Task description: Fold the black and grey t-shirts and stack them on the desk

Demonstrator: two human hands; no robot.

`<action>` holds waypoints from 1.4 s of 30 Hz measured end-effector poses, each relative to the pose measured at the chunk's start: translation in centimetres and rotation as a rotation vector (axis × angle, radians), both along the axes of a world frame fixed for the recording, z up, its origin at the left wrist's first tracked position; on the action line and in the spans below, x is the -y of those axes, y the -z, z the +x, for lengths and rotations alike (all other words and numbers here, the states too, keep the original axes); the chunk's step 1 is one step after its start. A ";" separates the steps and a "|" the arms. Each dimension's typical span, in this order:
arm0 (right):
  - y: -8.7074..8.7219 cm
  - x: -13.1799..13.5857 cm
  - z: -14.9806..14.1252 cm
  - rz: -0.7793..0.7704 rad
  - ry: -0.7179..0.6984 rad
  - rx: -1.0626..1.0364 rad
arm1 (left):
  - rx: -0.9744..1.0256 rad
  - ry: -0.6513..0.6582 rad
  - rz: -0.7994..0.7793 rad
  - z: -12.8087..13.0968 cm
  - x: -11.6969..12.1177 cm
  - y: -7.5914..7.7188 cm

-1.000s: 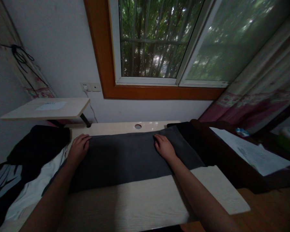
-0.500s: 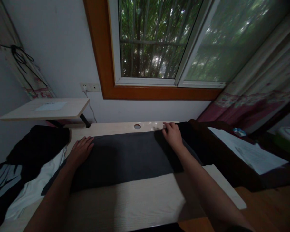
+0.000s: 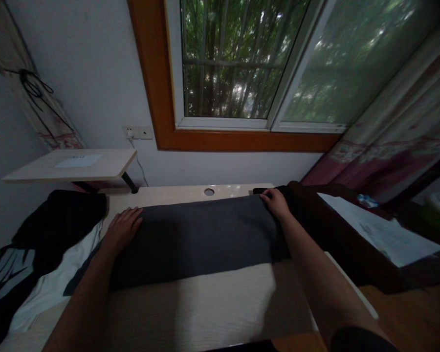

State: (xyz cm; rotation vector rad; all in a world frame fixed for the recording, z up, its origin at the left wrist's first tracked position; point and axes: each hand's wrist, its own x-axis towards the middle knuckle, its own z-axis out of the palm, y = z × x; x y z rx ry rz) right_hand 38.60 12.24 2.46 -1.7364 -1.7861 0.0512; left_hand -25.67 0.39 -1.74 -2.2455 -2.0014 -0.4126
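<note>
A long, dark grey folded garment (image 3: 205, 239) lies flat across the pale wooden desk (image 3: 223, 303); its exact kind I cannot make out. My left hand (image 3: 124, 225) rests palm down on its left end, fingers stretched out. At the far right corner, my right hand (image 3: 276, 201) has thumb and fingers drawn together on the garment's edge. Black cloth (image 3: 291, 198) shows just beyond and to the right of that hand. My right forearm hides part of the garment's right end.
A black garment (image 3: 64, 215) and white cloth (image 3: 66, 264) are heaped at the left. Behind them stands a small raised shelf (image 3: 106, 166) with paper on it. A dark brown surface (image 3: 370, 259) bearing a printed sheet (image 3: 385, 230) adjoins the desk's right side.
My right hand has moved right and closed its fingers on the garment's far right corner. The garment's right end reaches further right. My left hand stays in place.
</note>
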 end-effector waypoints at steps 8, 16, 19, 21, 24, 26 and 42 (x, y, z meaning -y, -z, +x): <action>-1.1 -0.9 1.5 -0.103 0.130 -0.124 | 0.004 -0.007 -0.026 0.0 0.2 -0.2; -3.3 -3.0 1.7 -0.227 0.180 -0.048 | -0.015 -0.008 -0.032 0.0 -0.1 0.0; -3.0 -2.1 1.4 -0.199 0.164 -0.085 | -0.013 -0.014 -0.032 -0.2 -0.1 0.1; -2.8 -0.9 1.9 -0.161 0.135 -0.164 | -0.011 -0.016 -0.030 -0.2 -0.1 0.0; -2.8 1.9 3.4 -0.195 0.086 -0.279 | -0.011 -0.013 -0.028 -0.1 0.1 -0.1; -3.0 4.1 4.2 -0.315 0.027 -0.306 | -0.014 -0.014 -0.025 0.0 0.1 -0.2; -2.4 10.7 1.5 -0.330 0.106 0.184 | -0.036 -0.017 -0.016 -0.4 0.1 0.0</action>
